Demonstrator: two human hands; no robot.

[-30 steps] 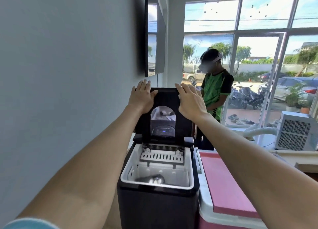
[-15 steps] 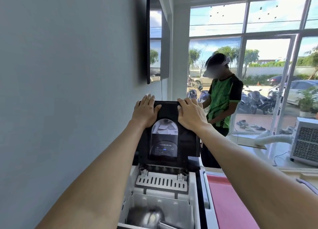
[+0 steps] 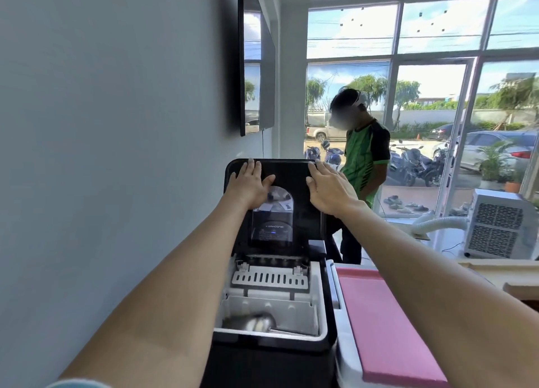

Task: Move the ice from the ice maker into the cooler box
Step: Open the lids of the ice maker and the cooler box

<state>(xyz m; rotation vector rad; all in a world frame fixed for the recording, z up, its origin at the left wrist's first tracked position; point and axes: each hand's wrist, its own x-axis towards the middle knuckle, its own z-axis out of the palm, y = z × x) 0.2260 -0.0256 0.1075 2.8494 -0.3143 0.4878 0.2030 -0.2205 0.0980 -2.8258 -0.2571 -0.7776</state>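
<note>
Against the raised lid (image 3: 274,183) of the ice maker (image 3: 271,309) my left hand (image 3: 250,183) and right hand (image 3: 328,188) lie flat, fingers straight, tips at its top edge. Below them the white basket (image 3: 303,314) stands uncovered with a metal scoop (image 3: 256,322) lying in it; whether ice is there I cannot tell. Just right of the maker sits the cooler (image 3: 379,329), its pink lid down

Bright daylight through windows (image 3: 408,96); wide-angle edge distortion; slight motion blur.
</note>
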